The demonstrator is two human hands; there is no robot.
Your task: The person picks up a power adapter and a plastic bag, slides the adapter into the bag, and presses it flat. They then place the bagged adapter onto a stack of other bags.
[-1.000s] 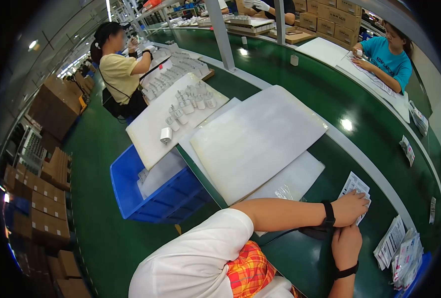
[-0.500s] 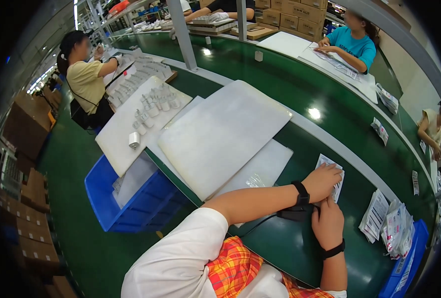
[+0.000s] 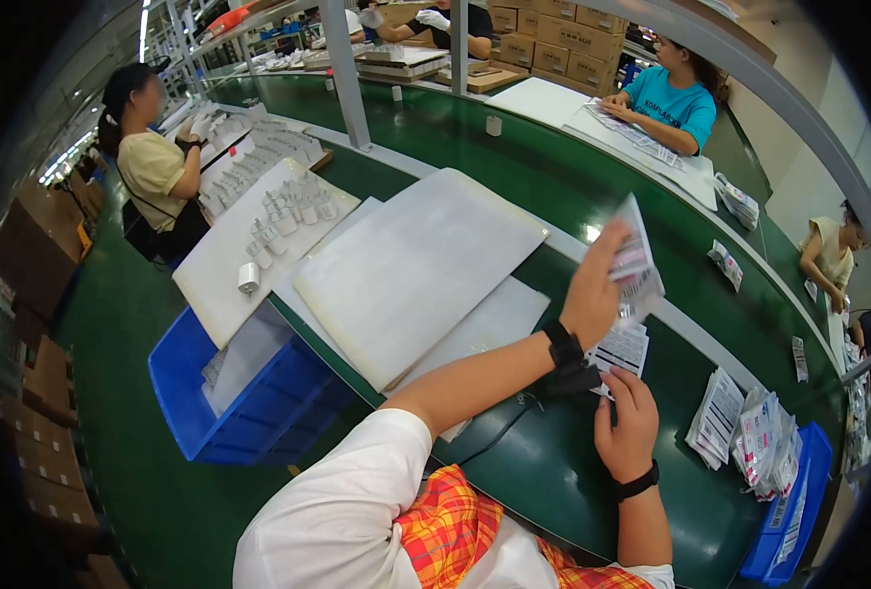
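Observation:
My left hand (image 3: 592, 293) is raised over the green work table, its fingers closed on a printed packet (image 3: 639, 267) that is smeared by motion. Below the packet, a white printed leaflet (image 3: 620, 349) lies on the table. My right hand (image 3: 630, 424) rests at the leaflet's lower edge, fingertips touching it and thumb apart from the fingers. A small black device (image 3: 575, 381) with a cable sits just left of my right fingers, partly hidden under my left wrist.
To the right are a stack of leaflets (image 3: 714, 420), several filled clear bags (image 3: 767, 444) and a blue tray (image 3: 789, 506). White boards (image 3: 421, 270) lie to the left, above a blue bin (image 3: 249, 398). Beyond a metal rail, a green belt (image 3: 543, 167) carries packets. Other people work around it.
My left hand has lifted from the table with the packet, moving up and left, which uncovers the leaflet. My right hand has shifted slightly left. The whole view has moved a little.

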